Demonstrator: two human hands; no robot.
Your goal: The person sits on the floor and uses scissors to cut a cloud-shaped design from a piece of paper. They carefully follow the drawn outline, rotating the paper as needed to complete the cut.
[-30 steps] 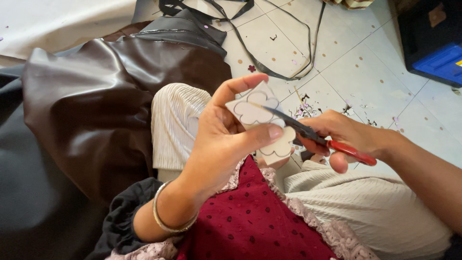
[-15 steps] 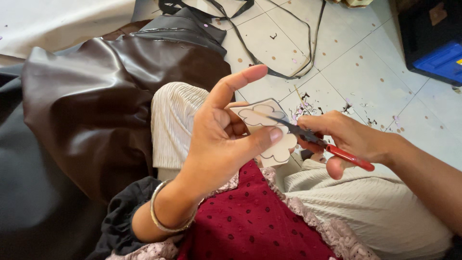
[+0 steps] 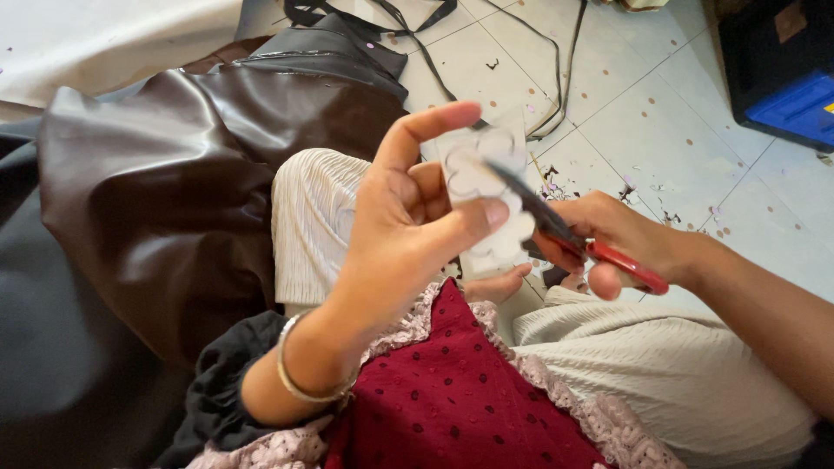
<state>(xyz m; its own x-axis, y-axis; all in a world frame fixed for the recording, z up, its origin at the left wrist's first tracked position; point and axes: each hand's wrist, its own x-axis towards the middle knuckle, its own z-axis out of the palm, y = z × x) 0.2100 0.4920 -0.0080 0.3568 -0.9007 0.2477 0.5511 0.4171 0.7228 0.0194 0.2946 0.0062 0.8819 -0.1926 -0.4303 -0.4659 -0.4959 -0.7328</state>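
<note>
Scissors biting into the white cutout

Speckled pale tile floor (image 3: 660, 104) is spreading behind, glossy brown leather sheet (image 3: 165, 191) lying alongside. Left hand (image 3: 408, 226) is pinching the small white flower-outlined piece (image 3: 486, 204) between thumb and fingers above the lap; right hand (image 3: 621, 239) is gripping red-handled scissors (image 3: 573, 239), blades crossing it.

Left hand (image 3: 395, 234) raised, pinching — right hand (image 3: 621, 239) gripping.

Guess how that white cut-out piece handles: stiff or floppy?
The white piece probably is thin and fairly stiff: it stands flat, pinched only by the left hand. Likely very light. The scissors in the right hand are cutting it.
</note>
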